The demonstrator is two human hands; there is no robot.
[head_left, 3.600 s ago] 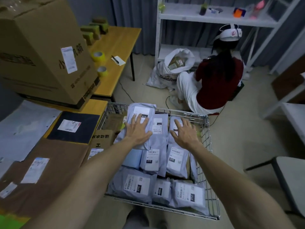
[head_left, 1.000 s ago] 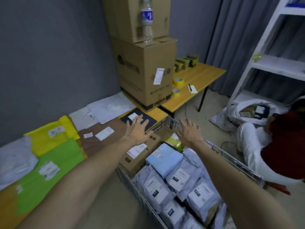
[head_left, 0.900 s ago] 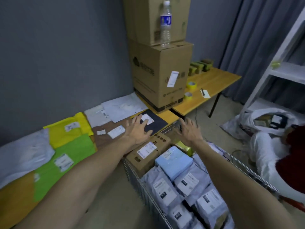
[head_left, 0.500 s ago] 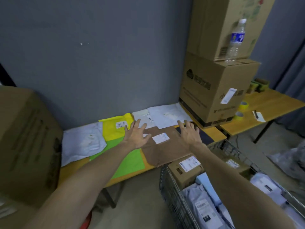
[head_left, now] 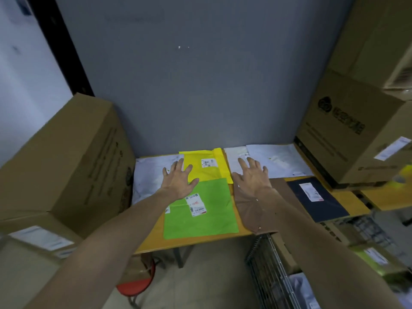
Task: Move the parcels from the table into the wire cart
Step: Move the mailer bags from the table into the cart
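Flat parcels lie on the wooden table [head_left: 200, 241]: a yellow mailer [head_left: 206, 172], a green mailer [head_left: 207, 217], a brown mailer [head_left: 252, 210], a dark blue one [head_left: 321, 204] and white ones [head_left: 149, 175] [head_left: 278, 159]. My left hand [head_left: 178, 179] hovers with spread fingers over the yellow and white mailers. Over the brown mailer's far end, my right hand [head_left: 252, 175] is also spread and holds nothing. The wire cart [head_left: 267, 264] stands at the lower right, with grey parcels and boxes in it.
A large cardboard box [head_left: 64, 166] stands to the left of the table. Stacked cardboard boxes [head_left: 352, 130] sit on the table's right end. A red stool [head_left: 136, 286] is under the table. A grey wall is behind.
My view swung left from the cart to the table. Both hands moved away from the cart and now reach over the yellow, white and brown mailers, still empty.
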